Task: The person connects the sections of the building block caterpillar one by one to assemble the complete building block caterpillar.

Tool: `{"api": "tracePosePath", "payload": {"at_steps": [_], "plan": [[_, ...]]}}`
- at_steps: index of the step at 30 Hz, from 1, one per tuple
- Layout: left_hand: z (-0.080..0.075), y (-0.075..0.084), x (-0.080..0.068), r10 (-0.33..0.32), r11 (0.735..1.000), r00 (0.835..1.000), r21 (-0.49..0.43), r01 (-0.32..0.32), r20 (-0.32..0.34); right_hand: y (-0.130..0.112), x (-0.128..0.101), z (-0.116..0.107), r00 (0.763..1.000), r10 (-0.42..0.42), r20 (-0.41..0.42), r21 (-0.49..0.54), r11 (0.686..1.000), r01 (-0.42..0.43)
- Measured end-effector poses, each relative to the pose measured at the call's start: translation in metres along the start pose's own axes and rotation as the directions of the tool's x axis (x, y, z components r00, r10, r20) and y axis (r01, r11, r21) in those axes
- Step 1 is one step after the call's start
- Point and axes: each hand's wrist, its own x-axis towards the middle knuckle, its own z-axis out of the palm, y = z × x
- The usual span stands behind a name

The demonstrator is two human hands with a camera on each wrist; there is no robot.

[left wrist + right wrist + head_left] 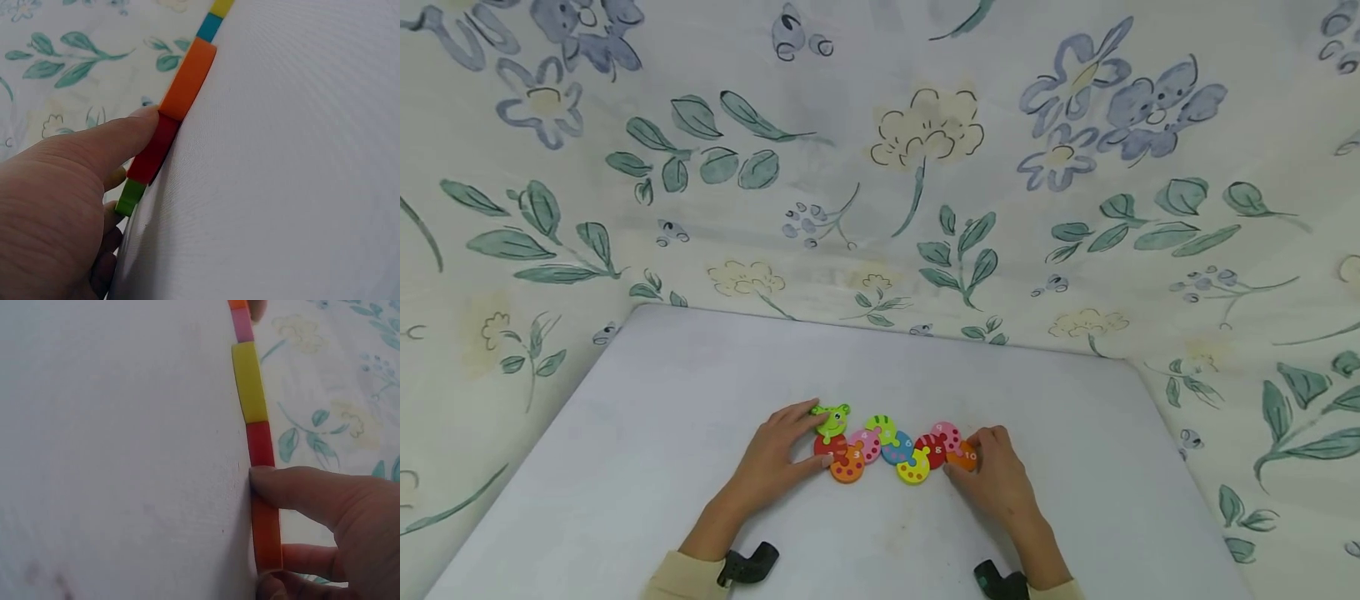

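A caterpillar number puzzle (897, 451) lies flat on the table, its round, bright interlocking pieces joined in a zigzag row. My left hand (772, 457) holds the left end, thumb against the red piece (154, 148) and fingers around the green smiling head piece (832, 422). At the other end, my right hand (998, 477) pinches the orange piece marked 10 (959, 457) between thumb and fingers. Seen edge-on in the right wrist view, that orange end piece (267, 532) sits beside a red one (260, 444) and a yellow one (250, 384). Some left fingertips are hidden.
The white table (700, 375) reaches back to a floral cloth backdrop (850, 208), which also rises at both sides. Dark wrist devices stand out near the left cuff (751, 565) and the right cuff (1000, 581).
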Motion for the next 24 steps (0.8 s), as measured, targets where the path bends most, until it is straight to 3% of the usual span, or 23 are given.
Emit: {"api": "tracePosePath", "payload": {"at_steps": [24], "plan": [[0.0, 0.006, 0.001, 0.007, 1.0, 1.0, -0.012, -0.007, -0.004, 0.003, -0.016, -0.009, 0.998, 0.053, 0.02, -0.074, 0.996, -0.051]]}}
